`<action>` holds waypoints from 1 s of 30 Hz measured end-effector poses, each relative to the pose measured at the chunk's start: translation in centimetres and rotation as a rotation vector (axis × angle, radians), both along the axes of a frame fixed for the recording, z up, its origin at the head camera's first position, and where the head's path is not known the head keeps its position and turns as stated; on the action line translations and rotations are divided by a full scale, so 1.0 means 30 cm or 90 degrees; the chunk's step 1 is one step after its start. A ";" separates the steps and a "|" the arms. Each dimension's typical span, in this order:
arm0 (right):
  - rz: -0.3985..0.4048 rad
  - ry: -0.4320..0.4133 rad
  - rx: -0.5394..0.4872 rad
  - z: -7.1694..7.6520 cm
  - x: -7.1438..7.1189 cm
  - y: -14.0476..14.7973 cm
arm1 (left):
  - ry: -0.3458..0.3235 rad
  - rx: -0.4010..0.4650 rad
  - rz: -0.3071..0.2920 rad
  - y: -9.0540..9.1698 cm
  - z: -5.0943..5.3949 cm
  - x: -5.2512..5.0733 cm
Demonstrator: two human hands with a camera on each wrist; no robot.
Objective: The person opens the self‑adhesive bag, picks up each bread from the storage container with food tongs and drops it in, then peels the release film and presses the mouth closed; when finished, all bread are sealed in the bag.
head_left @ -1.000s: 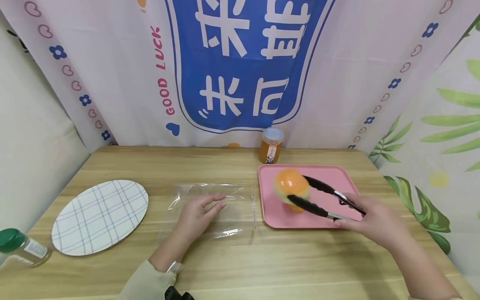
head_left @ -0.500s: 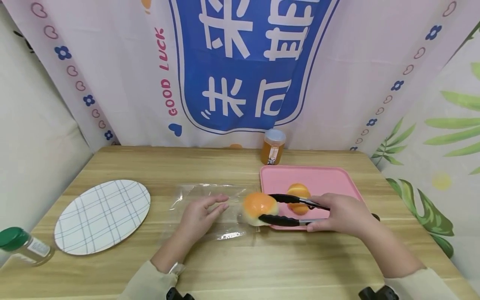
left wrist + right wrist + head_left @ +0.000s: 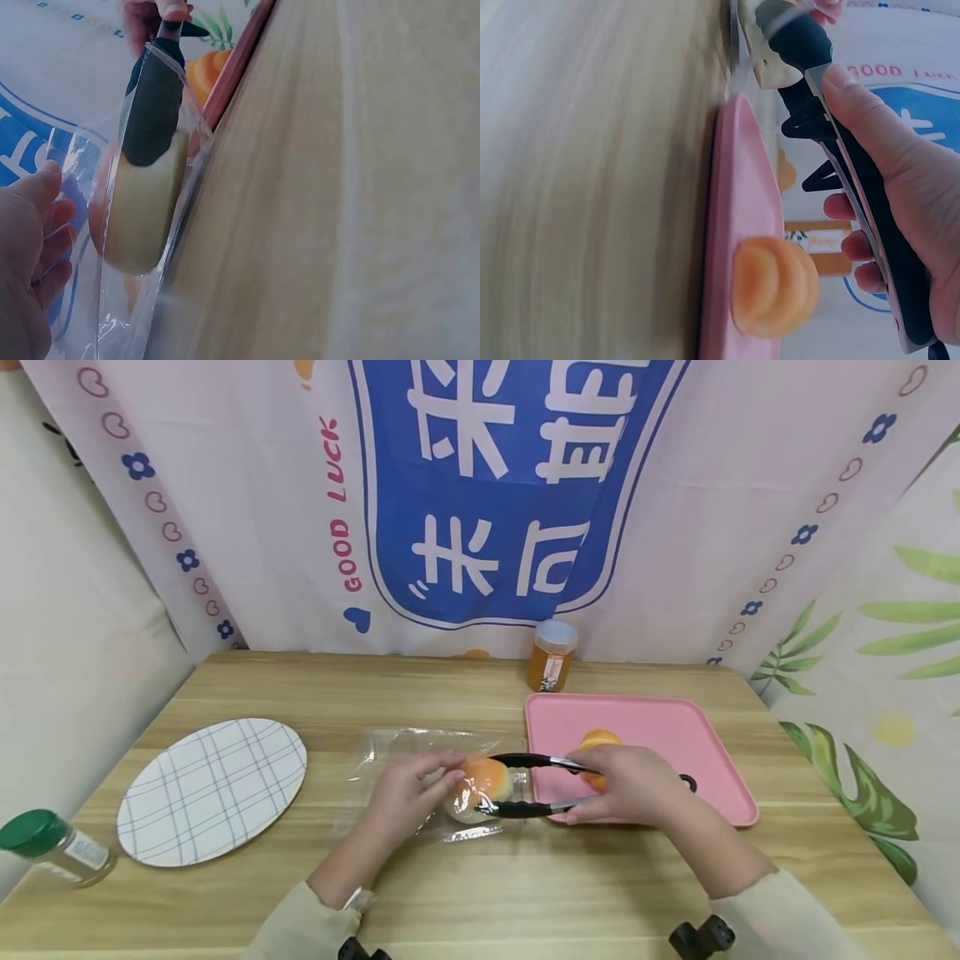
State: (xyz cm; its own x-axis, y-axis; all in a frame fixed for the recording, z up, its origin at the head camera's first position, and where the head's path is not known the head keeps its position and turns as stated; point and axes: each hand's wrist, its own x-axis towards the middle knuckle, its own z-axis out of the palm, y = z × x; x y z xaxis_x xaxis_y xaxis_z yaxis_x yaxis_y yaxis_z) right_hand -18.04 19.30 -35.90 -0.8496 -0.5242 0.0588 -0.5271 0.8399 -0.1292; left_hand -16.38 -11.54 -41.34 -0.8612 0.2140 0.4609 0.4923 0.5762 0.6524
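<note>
My right hand [image 3: 633,783] grips black-handled metal tongs [image 3: 521,809]. Between the tong tips is a round bun [image 3: 491,777], golden on top and pale below. Clear film of a plastic bag [image 3: 382,752] surrounds the bun and the tong ends, as the left wrist view shows. Close to the bun's left side is my left hand [image 3: 401,789], its thumb and fingers loosely bent and apart, against the bag; whether they pinch any film is hidden. A ridged orange-brown roll [image 3: 776,289] sits on the pink tray [image 3: 660,718], partly behind my right hand in the head view.
A lidded jar of amber contents [image 3: 552,658] stands behind the tray. At the left lie an oval checked plate or mat [image 3: 213,793] and, near the table edge, a green-capped shaker bottle [image 3: 60,850]. A printed cloth hangs along the table's back.
The tongs carried the bun left from over the tray into the bag, with my right hand following. The roll on the tray came into view. My left hand stayed almost in place.
</note>
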 end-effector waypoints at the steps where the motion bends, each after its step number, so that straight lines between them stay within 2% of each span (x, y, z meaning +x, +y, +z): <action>1: 0.006 0.001 -0.003 -0.004 -0.002 -0.009 | 0.007 -0.001 -0.004 0.001 0.000 -0.001; 7: 0.024 0.001 -0.003 -0.023 -0.011 -0.053 | 0.029 0.011 -0.028 0.008 0.003 0.000; 14: 0.038 0.008 -0.011 -0.033 -0.017 -0.086 | 0.020 -0.005 -0.021 0.021 0.014 0.006; 19: 0.043 0.009 -0.018 -0.039 -0.018 -0.108 | 0.025 -0.001 -0.030 0.027 0.018 0.010; 25: 0.026 -0.021 -0.024 -0.040 -0.016 -0.125 | 0.057 -0.001 -0.034 0.027 0.024 0.012; 30: 0.032 -0.018 -0.020 -0.046 -0.014 -0.129 | 0.095 -0.020 -0.032 0.026 0.041 0.017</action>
State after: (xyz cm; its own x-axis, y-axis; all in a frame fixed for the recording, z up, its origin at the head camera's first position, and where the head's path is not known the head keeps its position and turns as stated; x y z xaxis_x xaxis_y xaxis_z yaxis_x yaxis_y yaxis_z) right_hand -18.47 15.43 -37.28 -0.8242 -0.5639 0.0527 -0.5638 0.8080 -0.1710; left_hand -15.87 -10.77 -40.12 -0.7717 0.2711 0.5753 0.6110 0.5671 0.5524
